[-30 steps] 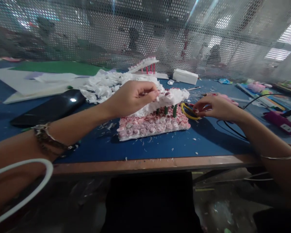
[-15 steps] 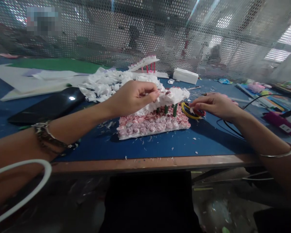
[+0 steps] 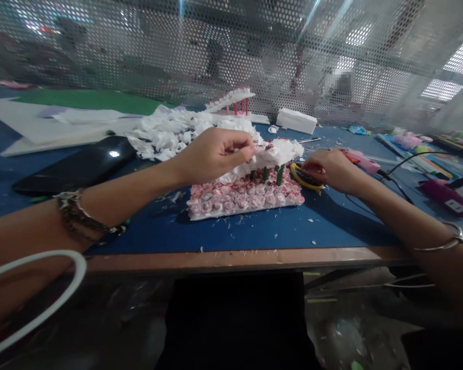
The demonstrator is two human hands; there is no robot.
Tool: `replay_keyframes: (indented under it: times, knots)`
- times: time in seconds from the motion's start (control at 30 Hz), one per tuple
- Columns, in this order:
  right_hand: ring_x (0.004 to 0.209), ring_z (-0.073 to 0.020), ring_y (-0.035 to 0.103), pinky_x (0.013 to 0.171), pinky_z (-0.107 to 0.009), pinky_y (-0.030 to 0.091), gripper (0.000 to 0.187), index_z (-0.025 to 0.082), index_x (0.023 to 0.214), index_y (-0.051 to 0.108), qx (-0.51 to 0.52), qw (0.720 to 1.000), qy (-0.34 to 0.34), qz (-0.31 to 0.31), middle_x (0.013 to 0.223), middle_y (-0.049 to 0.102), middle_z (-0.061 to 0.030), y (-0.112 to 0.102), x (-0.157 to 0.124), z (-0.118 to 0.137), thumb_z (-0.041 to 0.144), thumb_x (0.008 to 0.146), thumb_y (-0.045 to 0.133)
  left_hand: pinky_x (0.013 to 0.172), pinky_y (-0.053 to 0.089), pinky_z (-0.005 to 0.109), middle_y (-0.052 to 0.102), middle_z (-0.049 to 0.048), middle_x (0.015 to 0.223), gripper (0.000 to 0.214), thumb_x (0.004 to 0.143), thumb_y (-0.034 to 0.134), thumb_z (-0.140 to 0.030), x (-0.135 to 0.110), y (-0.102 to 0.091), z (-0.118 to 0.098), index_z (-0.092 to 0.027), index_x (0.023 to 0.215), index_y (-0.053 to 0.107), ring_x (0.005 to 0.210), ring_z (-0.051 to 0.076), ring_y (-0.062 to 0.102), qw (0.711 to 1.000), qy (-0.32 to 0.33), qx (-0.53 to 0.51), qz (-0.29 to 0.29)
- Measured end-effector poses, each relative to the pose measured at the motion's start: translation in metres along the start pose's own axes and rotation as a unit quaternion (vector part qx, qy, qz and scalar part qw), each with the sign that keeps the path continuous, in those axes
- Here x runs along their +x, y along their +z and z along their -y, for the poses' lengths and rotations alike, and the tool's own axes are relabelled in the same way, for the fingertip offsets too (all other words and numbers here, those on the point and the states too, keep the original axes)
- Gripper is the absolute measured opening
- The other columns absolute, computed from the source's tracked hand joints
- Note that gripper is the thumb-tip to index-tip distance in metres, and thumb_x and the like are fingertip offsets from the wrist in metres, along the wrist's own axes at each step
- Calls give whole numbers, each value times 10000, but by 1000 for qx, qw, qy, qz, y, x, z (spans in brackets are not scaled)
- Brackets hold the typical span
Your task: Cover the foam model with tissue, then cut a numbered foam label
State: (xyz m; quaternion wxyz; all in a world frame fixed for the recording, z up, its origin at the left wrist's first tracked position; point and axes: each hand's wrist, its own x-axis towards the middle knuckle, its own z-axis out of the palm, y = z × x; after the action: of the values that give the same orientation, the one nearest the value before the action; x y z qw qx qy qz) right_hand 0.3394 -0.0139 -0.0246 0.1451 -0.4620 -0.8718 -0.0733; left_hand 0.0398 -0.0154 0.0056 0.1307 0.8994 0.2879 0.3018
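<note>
My left hand (image 3: 224, 154) is closed in a pinch at the near edge of a white crumpled-paper upper layer (image 3: 287, 150) with dark red bits on it. Its fingertips hide whatever they pinch. Green posts (image 3: 279, 176) stand between this layer and a base (image 3: 239, 200) covered in pink and red paper rosettes. To the right, my right hand (image 3: 330, 167) points its bunched fingers down into a round, yellow-rimmed thing (image 3: 303, 181). What those fingers hold, if anything, is hidden. Behind that hand lies a pink tool with a cord (image 3: 364, 162), partly covered.
Crumpled white paper (image 3: 165, 131) is heaped behind the model. A black phone-like slab (image 3: 77, 165) lies at left, near white sheets (image 3: 27, 121). Farther back are a smaller model with red posts (image 3: 241, 106) and a white block (image 3: 296, 120). A purple device (image 3: 449, 198) sits at right.
My right hand has shifted slightly left and its fingers have dipped into the yellow-rimmed thing. More of the pink tool behind it shows. My left hand keeps its pinch in place.
</note>
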Motion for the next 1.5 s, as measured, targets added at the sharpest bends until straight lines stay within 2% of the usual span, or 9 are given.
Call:
replay_keyframes:
  times: [0.33, 0.4, 0.47, 0.53, 0.6, 0.73, 0.87, 1.3, 1.5]
  knots:
    - [634, -174, 575, 635, -326, 421, 79, 212, 668, 632, 15, 997, 66, -22, 694, 667, -39, -5, -3, 9, 199, 746, 635, 513, 283, 255, 385, -38, 539, 243, 849, 433, -320, 0, 2, 1, -188, 650, 480, 487, 97, 327, 1000, 11, -1, -5]
    - [648, -176, 596, 645, -332, 452, 74, 216, 686, 648, 44, 992, 84, -80, 710, 681, -35, -12, -5, 16, 197, 757, 642, 516, 290, 259, 393, -38, 541, 243, 849, 429, -323, 0, 4, 2, -187, 656, 486, 488, 100, 338, 1000, 10, 1, -11]
    - [685, -171, 624, 663, -329, 489, 63, 222, 731, 666, 93, 974, 90, -186, 759, 700, -28, -21, -9, 29, 232, 791, 649, 518, 289, 255, 389, -37, 540, 263, 851, 423, -332, 2, 7, 4, -185, 638, 475, 495, 101, 351, 1000, 4, 11, -28]
    - [721, -161, 642, 675, -317, 516, 62, 223, 768, 672, 136, 946, 62, -287, 808, 710, -21, -28, -14, 49, 261, 816, 661, 522, 290, 248, 381, -35, 538, 291, 854, 423, -337, 4, 10, 6, -186, 605, 444, 509, 102, 370, 999, -1, 22, -46]
    - [751, -154, 646, 698, -314, 531, 75, 232, 766, 666, 134, 936, -4, -326, 814, 709, -12, -32, -16, 70, 255, 837, 656, 525, 296, 241, 385, -33, 542, 302, 856, 424, -333, 5, 13, 8, -186, 593, 420, 522, 101, 387, 998, -4, 21, -56]
    - [809, -168, 662, 774, -349, 542, 136, 261, 789, 677, 100, 948, -85, -290, 855, 711, -18, -26, -9, 95, 266, 892, 588, 533, 308, 231, 406, -33, 557, 290, 859, 420, -335, 5, 16, 9, -180, 615, 443, 532, 99, 398, 998, -11, 6, -61]
    - [857, -189, 650, 798, -391, 539, 177, 276, 822, 686, 63, 961, -100, -250, 916, 705, -37, -16, 0, 89, 300, 917, 538, 530, 305, 236, 398, -32, 545, 294, 854, 420, -354, 3, 15, 6, -184, 617, 450, 530, 105, 394, 998, -11, 9, -59]
    - [880, -199, 640, 818, -412, 532, 179, 294, 903, 696, 21, 964, -83, -251, 928, 697, -41, -8, 4, 76, 315, 928, 520, 521, 285, 239, 372, -33, 521, 306, 826, 419, -375, 5, 14, 2, -189, 584, 428, 523, 106, 381, 998, -9, 18, -54]
    - [871, -178, 644, 756, -330, 529, 109, 211, 957, 678, 45, 940, -135, -311, 918, 687, -69, -16, 1, 75, 203, 879, 603, 533, 280, 243, 358, -35, 518, 308, 830, 426, -365, 5, 12, 0, -194, 575, 408, 518, 106, 374, 999, -13, 14, -46]
